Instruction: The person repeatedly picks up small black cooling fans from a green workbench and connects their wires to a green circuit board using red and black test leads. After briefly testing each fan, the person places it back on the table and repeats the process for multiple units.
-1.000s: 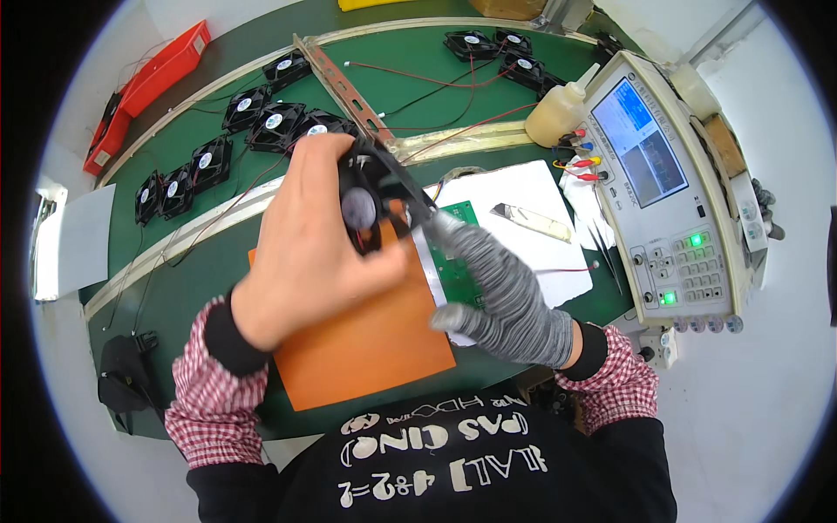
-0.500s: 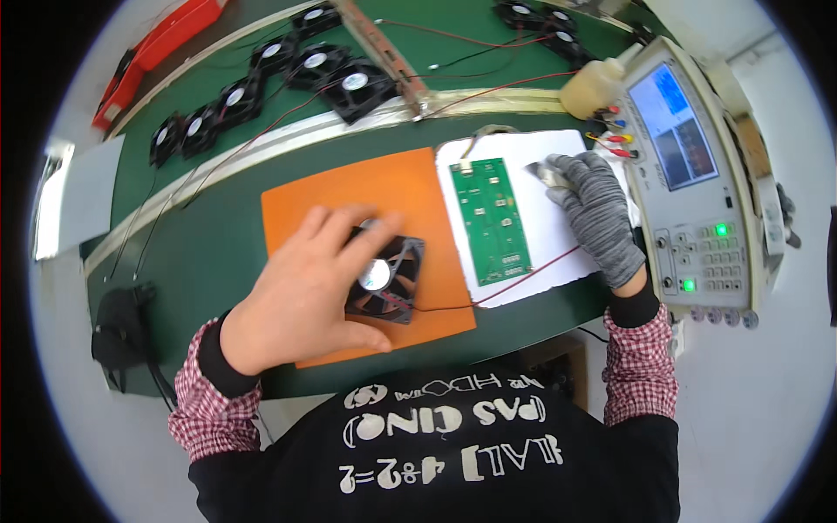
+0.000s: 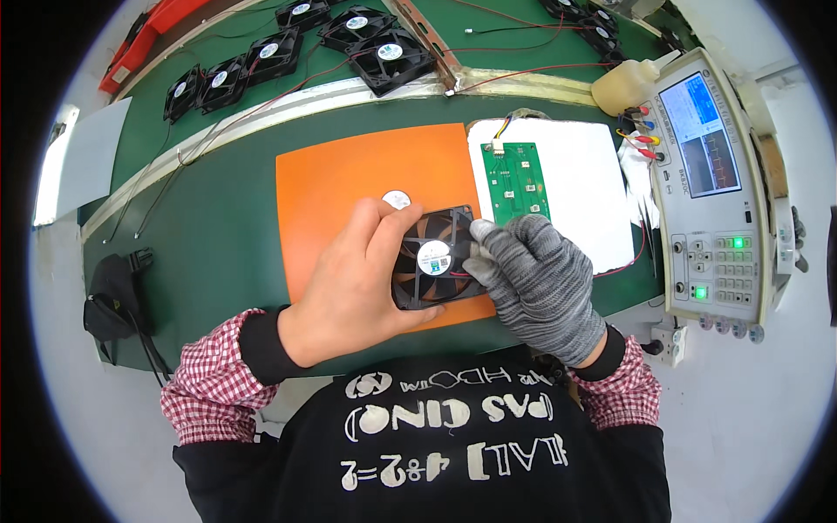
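A black square cooling fan (image 3: 434, 259) with a round white label at its hub is held over the orange mat (image 3: 314, 209). My bare left hand (image 3: 353, 266) grips its left side, fingers at the top edge and thumb at the bottom. At the fan's right edge, my right hand (image 3: 536, 283), in a grey knitted glove, is closed with its fingertips against the frame. The fan's red wire runs under the glove, so its path there is hidden. A round white disc (image 3: 397, 200) lies on the mat just above my left fingers.
A green circuit board (image 3: 516, 179) lies on a white pad (image 3: 588, 192) right of the mat. Farther right stand a bench instrument (image 3: 711, 183) with a lit screen and a yellowish bottle (image 3: 623, 87). Several fans (image 3: 390, 54) with trailing wires sit behind a raised strip.
My right hand has come left from the white pad to the fan's right edge. My left hand has moved from hovering over the fan to gripping it. The view has shifted slightly.
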`<act>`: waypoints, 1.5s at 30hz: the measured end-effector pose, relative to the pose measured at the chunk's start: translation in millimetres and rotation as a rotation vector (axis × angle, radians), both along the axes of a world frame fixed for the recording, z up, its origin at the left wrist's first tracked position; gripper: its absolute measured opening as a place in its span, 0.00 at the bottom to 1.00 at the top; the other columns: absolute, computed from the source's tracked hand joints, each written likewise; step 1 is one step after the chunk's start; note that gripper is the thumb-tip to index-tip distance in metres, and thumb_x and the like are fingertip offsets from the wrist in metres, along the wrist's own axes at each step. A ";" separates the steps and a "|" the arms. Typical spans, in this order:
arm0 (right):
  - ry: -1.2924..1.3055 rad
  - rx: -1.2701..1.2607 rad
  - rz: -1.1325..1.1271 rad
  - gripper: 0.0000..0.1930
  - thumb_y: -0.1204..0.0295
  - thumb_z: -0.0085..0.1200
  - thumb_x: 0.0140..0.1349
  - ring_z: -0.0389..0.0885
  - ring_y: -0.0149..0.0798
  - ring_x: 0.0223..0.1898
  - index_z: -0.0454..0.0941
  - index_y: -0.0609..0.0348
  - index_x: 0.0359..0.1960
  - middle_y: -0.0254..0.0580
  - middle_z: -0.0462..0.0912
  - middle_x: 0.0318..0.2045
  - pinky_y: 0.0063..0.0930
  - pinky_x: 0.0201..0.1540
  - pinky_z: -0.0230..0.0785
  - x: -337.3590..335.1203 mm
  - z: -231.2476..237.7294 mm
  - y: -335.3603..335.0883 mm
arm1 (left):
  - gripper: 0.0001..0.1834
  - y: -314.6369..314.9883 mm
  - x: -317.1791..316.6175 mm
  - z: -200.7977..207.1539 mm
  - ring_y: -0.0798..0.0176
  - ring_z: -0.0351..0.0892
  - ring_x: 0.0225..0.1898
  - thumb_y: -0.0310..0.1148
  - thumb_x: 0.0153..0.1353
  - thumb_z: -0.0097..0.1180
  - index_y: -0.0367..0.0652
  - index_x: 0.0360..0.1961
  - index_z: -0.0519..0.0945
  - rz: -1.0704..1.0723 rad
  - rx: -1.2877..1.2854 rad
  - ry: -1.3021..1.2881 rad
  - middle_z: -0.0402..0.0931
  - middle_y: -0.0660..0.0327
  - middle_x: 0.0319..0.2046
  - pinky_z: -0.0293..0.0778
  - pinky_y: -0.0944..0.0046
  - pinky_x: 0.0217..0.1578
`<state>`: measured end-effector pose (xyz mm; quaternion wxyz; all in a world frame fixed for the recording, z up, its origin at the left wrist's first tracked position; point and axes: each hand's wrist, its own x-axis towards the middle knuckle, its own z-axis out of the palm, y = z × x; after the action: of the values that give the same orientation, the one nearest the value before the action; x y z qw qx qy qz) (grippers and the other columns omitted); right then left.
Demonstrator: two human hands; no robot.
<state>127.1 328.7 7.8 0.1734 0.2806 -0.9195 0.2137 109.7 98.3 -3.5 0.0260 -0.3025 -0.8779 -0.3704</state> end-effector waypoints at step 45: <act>-0.279 -0.619 0.084 0.19 0.70 0.76 0.49 0.75 0.25 0.28 0.75 0.56 0.36 0.31 0.76 0.27 0.21 0.32 0.70 -10.4 8.9 13.8 | 0.28 -3.4 -3.2 25.2 0.56 0.78 0.38 0.33 0.53 0.68 0.37 0.55 0.76 -0.109 0.106 0.089 0.77 0.53 0.45 0.75 0.62 0.34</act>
<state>116.7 342.4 16.7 0.1139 0.2206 -0.8135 0.5259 106.5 94.9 21.7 0.0606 -0.3643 -0.8371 -0.4036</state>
